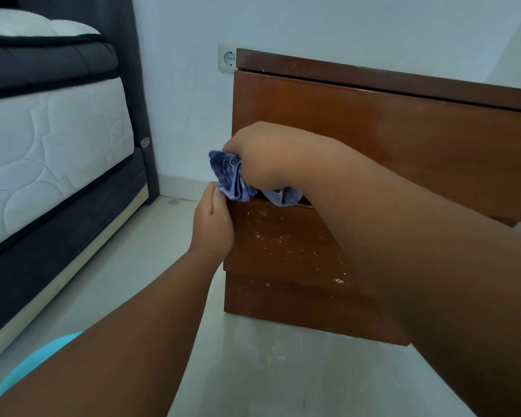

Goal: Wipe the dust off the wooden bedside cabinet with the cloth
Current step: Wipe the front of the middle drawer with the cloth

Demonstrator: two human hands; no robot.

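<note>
The brown wooden bedside cabinet stands on the floor against the wall, seen from low down. Its lower drawer front carries white dust specks. My right hand is shut on a bunched blue cloth and presses it into the gap between the upper and lower drawer fronts, at the cabinet's left corner. My left hand grips the left edge of the lower drawer front just below the cloth, its fingers curled round the corner. My right forearm hides much of the cabinet's lower right part.
A bed with a white mattress and a dark frame stands to the left. A wall socket sits just left of the cabinet's top. Pale floor tiles lie between bed and cabinet.
</note>
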